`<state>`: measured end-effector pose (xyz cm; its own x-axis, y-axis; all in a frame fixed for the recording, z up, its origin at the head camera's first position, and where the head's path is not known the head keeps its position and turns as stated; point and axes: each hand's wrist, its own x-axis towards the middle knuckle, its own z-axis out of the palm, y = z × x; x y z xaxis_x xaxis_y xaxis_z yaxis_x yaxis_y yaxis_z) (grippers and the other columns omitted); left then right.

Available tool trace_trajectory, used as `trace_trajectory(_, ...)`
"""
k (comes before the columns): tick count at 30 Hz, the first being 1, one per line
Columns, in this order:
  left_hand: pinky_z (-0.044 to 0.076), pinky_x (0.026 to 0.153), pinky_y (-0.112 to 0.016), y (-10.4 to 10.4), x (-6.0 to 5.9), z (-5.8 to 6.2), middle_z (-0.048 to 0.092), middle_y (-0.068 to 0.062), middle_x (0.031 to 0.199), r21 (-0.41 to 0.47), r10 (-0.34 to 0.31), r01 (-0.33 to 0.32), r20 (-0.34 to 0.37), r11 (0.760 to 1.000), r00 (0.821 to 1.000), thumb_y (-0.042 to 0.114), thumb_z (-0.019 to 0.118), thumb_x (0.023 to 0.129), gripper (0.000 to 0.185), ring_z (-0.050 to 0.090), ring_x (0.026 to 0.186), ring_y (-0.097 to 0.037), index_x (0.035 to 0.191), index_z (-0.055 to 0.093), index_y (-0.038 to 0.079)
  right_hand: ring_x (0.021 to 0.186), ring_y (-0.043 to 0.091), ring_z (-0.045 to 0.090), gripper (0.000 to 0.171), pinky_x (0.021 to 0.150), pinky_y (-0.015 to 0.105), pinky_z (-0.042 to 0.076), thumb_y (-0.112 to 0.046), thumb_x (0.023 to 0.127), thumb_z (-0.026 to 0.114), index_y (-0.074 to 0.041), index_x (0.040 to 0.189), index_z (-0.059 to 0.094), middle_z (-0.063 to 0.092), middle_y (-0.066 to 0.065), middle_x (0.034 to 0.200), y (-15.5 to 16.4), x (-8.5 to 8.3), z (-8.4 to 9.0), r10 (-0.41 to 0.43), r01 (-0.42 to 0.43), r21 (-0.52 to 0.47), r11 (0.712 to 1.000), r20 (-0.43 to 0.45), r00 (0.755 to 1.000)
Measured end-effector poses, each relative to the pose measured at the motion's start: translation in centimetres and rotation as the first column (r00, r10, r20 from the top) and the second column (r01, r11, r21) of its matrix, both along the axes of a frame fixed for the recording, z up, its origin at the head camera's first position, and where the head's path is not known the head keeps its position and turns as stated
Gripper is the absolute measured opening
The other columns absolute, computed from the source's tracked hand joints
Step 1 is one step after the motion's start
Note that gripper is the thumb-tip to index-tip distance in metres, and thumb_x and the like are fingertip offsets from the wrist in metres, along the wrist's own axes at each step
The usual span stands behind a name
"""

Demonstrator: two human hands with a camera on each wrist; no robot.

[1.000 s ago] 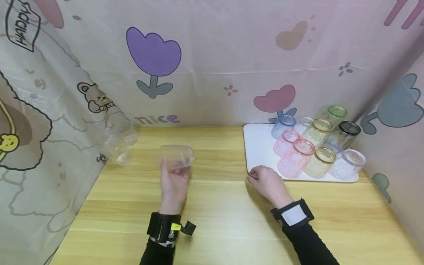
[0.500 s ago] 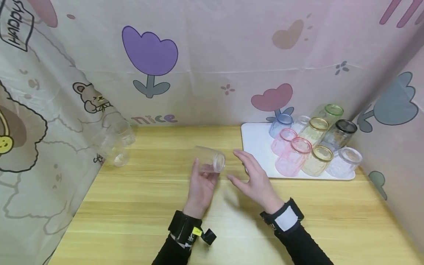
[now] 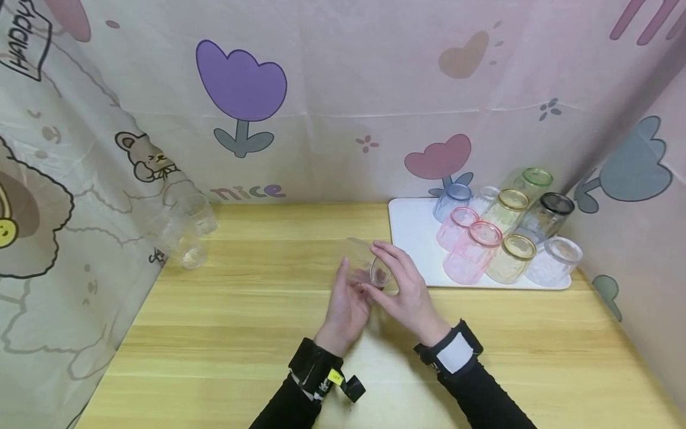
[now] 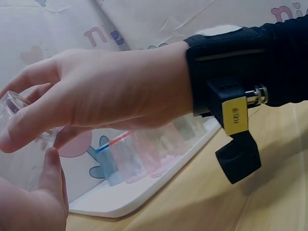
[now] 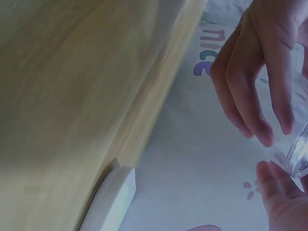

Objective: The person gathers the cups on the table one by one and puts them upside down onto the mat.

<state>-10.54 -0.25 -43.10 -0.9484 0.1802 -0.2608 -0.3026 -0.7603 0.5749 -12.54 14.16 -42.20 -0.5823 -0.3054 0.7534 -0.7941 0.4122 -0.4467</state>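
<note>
A clear drinking glass (image 3: 359, 261) lies on its side in the air between both hands, above the middle of the wooden table. My left hand (image 3: 345, 313) holds it from below, palm up, with the thumb along its near left side. At the glass's ringed right end, thumb and fingers of my right hand (image 3: 411, 298) grip either side. In the left wrist view, the right hand (image 4: 101, 91) reaches across onto the glass (image 4: 26, 161). The right wrist view catches the glass's ringed end (image 5: 299, 156) near the right thumb, with the left hand's fingers (image 5: 243, 82) above.
Just right of the hands is a white tray (image 3: 409, 238), its left part bare. Several upturned glasses stand on it, including blue (image 3: 451, 205), pink (image 3: 468, 256), yellow (image 3: 510, 259), green (image 3: 533, 183) and black-rimmed (image 3: 549, 215) ones. Several clear glasses (image 3: 194, 247) stand at the table's far left corner.
My left hand has carried the glass rightwards from the left-middle of the table. My right hand has left the tray's edge, spread its fingers, and taken hold of the glass's end.
</note>
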Motion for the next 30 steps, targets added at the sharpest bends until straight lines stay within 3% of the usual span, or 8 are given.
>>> trace_trajectory(6,0.057,0.083,-0.018,0.4,-0.1,-0.1,0.067,0.0,0.098,0.037,-0.01,0.01,-0.01,0.999,1.0,0.055,0.049,0.106,0.046,0.068,0.087,-0.011,0.098,0.06,0.011,0.132,0.038,0.054,0.075,0.121,0.035,0.037,-0.004,0.072,0.092,0.002,0.139,0.058,0.056,0.021,0.142,0.6,0.0,0.5,-0.01,0.009,0.015,1.0,0.033,0.999)
trace_trajectory(10,0.058,0.087,-0.02,0.6,-0.4,-0.3,0.066,-0.001,0.101,0.0,-0.07,0.07,-0.079,0.998,0.994,0.052,0.051,0.106,0.042,0.067,0.093,-0.012,0.1,0.062,0.012,0.131,0.037,0.056,0.076,0.119,0.034,0.039,-0.002,0.071,0.093,0.0,0.139,0.059,0.057,0.02,0.142,1.3,-0.4,1.4,-0.026,0.025,0.022,0.999,0.045,0.999)
trace_trajectory(17,0.058,0.094,-0.034,0.8,-1.7,-0.4,0.07,-0.001,0.115,-0.213,-0.157,0.105,-0.243,0.971,0.957,0.039,0.063,0.104,0.029,0.068,0.1,-0.016,0.119,0.064,0.014,0.127,0.031,0.059,0.072,0.111,0.04,0.048,-0.009,0.075,0.094,-0.001,0.138,0.06,0.061,0.017,0.14,2.6,-1.7,4.7,-0.126,0.123,0.047,0.991,0.068,0.99)
trace_trajectory(20,0.058,0.095,-0.043,1.1,-2.5,-0.2,0.07,-0.004,0.116,-0.404,-0.151,0.025,-0.283,0.915,0.947,0.026,0.065,0.103,0.03,0.068,0.098,-0.018,0.127,0.062,0.008,0.125,0.032,0.06,0.069,0.105,0.047,0.051,-0.014,0.077,0.093,0.0,0.137,0.061,0.062,0.017,0.137,3.0,-2.6,6.9,-0.164,0.157,0.102,0.982,0.071,0.984)
trace_trajectory(23,0.059,0.091,-0.042,1.6,-3.5,-0.1,0.071,-0.012,0.116,-0.63,-0.197,-0.08,-0.358,0.772,0.912,0.015,0.069,0.099,0.036,0.068,0.095,-0.019,0.131,0.062,0.001,0.123,0.034,0.06,0.067,0.1,0.052,0.052,-0.02,0.08,0.091,-0.003,0.138,0.061,0.062,0.019,0.136,3.3,-3.6,9.4,-0.232,0.201,0.203,0.958,0.14,0.963)
trace_trajectory(25,0.059,0.089,-0.035,1.8,-4.1,-0.1,0.07,-0.012,0.118,-0.773,-0.306,-0.145,-0.405,0.617,0.862,0.013,0.07,0.098,0.035,0.068,0.097,-0.018,0.13,0.063,0.001,0.126,0.037,0.058,0.068,0.102,0.055,0.05,-0.025,0.082,0.089,-0.004,0.14,0.06,0.061,0.019,0.137,3.5,-4.5,11.2,-0.292,0.224,0.296,0.928,0.207,0.934)
trace_trajectory(28,0.056,0.091,-0.029,2.2,-4.6,-0.1,0.069,-0.006,0.121,-0.923,-0.562,-0.277,-0.383,0.268,0.733,0.019,0.072,0.097,0.032,0.066,0.105,-0.018,0.127,0.067,0.008,0.128,0.041,0.057,0.068,0.102,0.06,0.049,-0.031,0.085,0.085,-0.005,0.142,0.058,0.059,0.021,0.14,3.9,-6.1,13.5,-0.381,0.232,0.442,0.867,0.285,0.88)
trace_trajectory(30,0.055,0.093,-0.029,2.5,-4.9,0.0,0.068,0.0,0.121,-0.916,-0.712,-0.401,-0.296,0.023,0.636,0.023,0.073,0.097,0.03,0.065,0.109,-0.017,0.125,0.07,0.014,0.126,0.043,0.057,0.068,0.1,0.061,0.049,-0.032,0.086,0.084,-0.004,0.142,0.058,0.059,0.023,0.139,4.3,-7.4,14.5,-0.417,0.226,0.506,0.833,0.304,0.857)
